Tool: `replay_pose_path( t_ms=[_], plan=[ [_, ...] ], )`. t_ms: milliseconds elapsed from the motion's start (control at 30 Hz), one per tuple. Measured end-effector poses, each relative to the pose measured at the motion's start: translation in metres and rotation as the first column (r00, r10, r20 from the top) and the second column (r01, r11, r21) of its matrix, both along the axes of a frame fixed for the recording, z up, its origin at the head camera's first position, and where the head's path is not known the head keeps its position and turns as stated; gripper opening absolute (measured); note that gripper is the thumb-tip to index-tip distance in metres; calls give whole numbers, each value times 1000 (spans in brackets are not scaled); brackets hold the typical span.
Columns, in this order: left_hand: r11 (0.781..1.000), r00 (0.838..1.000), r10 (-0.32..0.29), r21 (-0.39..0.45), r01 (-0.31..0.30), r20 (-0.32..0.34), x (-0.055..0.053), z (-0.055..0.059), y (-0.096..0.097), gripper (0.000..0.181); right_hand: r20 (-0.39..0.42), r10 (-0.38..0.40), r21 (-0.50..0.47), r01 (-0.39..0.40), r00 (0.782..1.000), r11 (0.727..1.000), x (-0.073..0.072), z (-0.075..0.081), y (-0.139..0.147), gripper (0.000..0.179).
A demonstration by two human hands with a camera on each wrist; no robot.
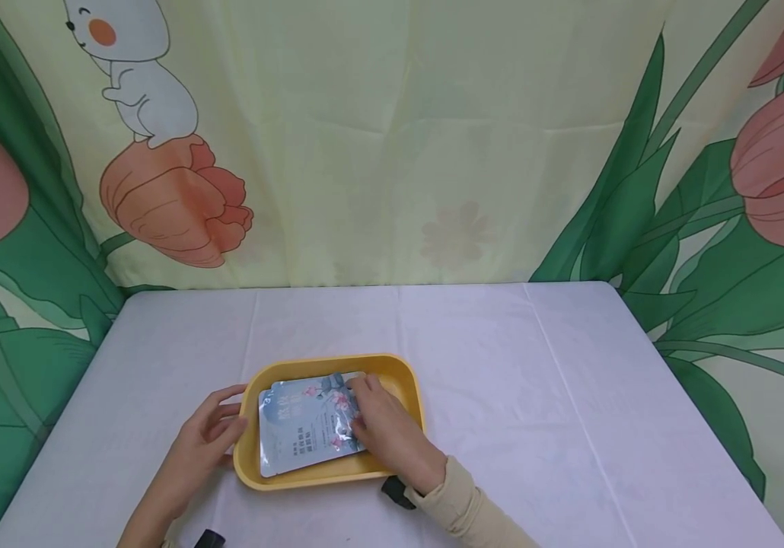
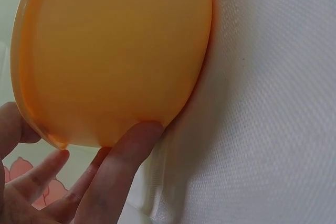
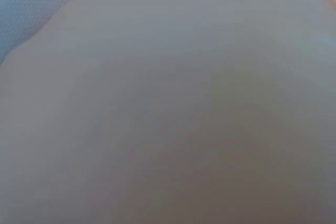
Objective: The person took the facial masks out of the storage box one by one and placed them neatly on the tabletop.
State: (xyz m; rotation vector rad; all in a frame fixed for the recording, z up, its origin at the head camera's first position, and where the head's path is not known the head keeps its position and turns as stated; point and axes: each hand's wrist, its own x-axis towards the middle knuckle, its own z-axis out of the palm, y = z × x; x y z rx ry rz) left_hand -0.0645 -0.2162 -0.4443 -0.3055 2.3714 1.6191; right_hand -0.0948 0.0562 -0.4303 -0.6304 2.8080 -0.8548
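Observation:
A yellow tray (image 1: 329, 481) lies on the table with a small stack of light-blue face mask packets (image 1: 296, 426) in it. The top packet has pink flowers and dark lettering. At the tray's left end my left hand (image 1: 203, 434) rests its fingers against the outer wall and rim. In the left wrist view, the fingers (image 2: 123, 169) touch the tray's outside (image 2: 115, 61). My right hand (image 1: 388, 426) reaches over the tray's right part and holds the right edge of the packets between thumb and fingers. A blurred grey surface fills most of the right wrist view.
White cloth covers the table (image 1: 536, 426), with its far edge against a patterned curtain (image 1: 364, 152). Dark wrist devices (image 1: 399, 492) show near both wrists.

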Motion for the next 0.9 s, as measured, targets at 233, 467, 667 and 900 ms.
replay_pose_path(
  t_ms=[233,467,667,900],
  plan=[
    [1000,1000,5,-9,-5,26,0,2,1,59,0,1,-5,-1,1000,1000,0,1,0,45],
    [1000,1000,2,0,-2,18,0,2,1,58,33,3,-30,-2,999,1000,-1,1,1,42],
    [1000,1000,1,21,-1,12,-1,1,-1,58,43,12,-47,-10,999,999,-1,2,4,42],
    [1000,1000,0,-6,0,21,-1,-1,-2,59,16,29,-83,-28,999,996,-2,4,8,36]
  ],
)
